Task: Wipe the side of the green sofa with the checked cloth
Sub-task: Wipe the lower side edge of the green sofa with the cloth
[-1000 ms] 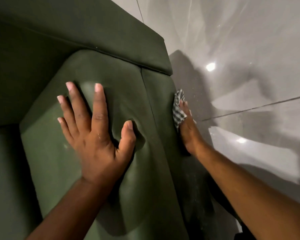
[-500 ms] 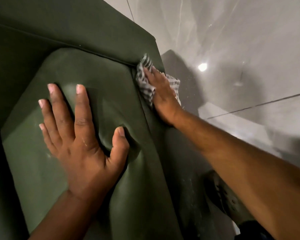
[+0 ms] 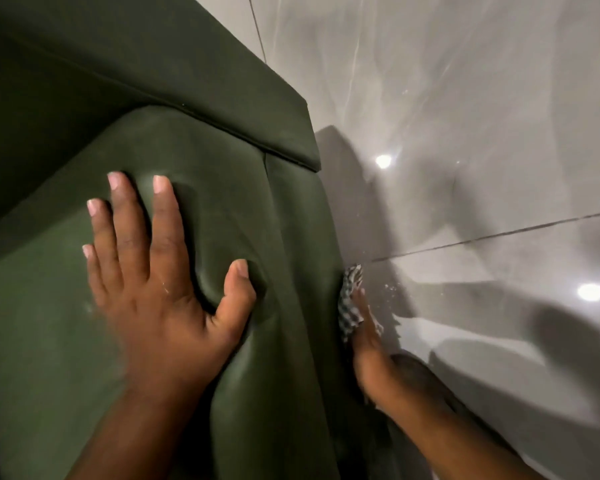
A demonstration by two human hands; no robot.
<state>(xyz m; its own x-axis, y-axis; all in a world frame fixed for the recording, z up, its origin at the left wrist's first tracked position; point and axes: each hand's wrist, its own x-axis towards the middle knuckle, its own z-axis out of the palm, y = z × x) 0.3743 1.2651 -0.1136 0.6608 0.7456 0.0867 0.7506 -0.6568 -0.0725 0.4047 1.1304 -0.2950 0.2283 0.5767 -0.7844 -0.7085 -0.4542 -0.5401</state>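
No text or labels — none readable anywhere

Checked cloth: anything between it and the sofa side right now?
Nothing visible. The right hand presses the checked cloth flat against the side of the green sofa, cloth touching fabric. The left hand rests on the cushion top, clear of it.

- A glossy pale grey tiled floor (image 3: 482, 98) fills the right side of the view.
- Thin dark grout lines (image 3: 499, 233) cross the floor, one running nearly level at mid-height, another slanting near the top edge.
- Faint lighter veins streak the tiles, like marble.
- Two bright round light reflections (image 3: 382, 161) shine on the polished surface, one higher, one lower right.
- Soft dark shadows (image 3: 568, 341) spread over the tiles at lower right.
- The lighting is dim and indoor.
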